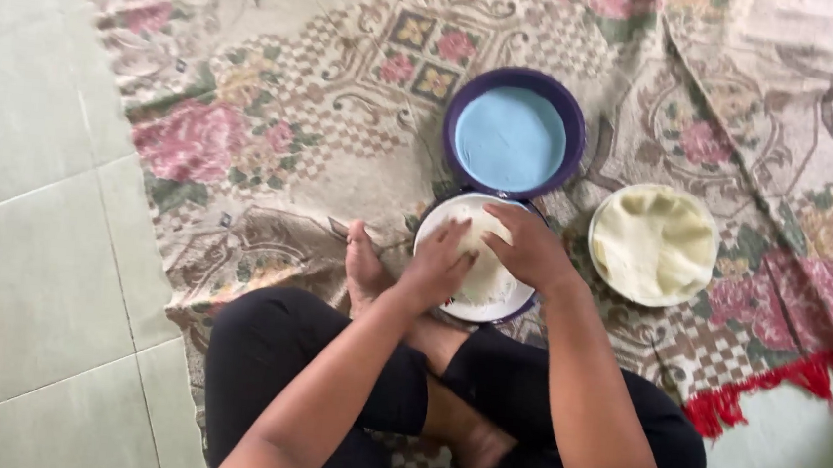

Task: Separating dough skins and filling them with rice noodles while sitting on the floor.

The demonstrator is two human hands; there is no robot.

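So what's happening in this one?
A person sits cross-legged on a floral rug, both hands pressing a pale dough in a white plate before them. The left hand and right hand lie flat on it. Beyond stands a purple bowl with a light blue filling; beside it, a dish of cream-coloured sheets.

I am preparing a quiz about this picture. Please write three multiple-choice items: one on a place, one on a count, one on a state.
1. Where is the purple bowl?
A. beyond the white plate
B. on the tiles
C. on the lap

2. How many round dishes lie on the rug?
A. one
B. three
C. five

3. What are both hands doing?
A. hanging idle
B. pressing the dough
C. lifting the rug

A: it lies farther away.
B: bowl, plate, cream dish.
B: left hand and right hand rest on it.
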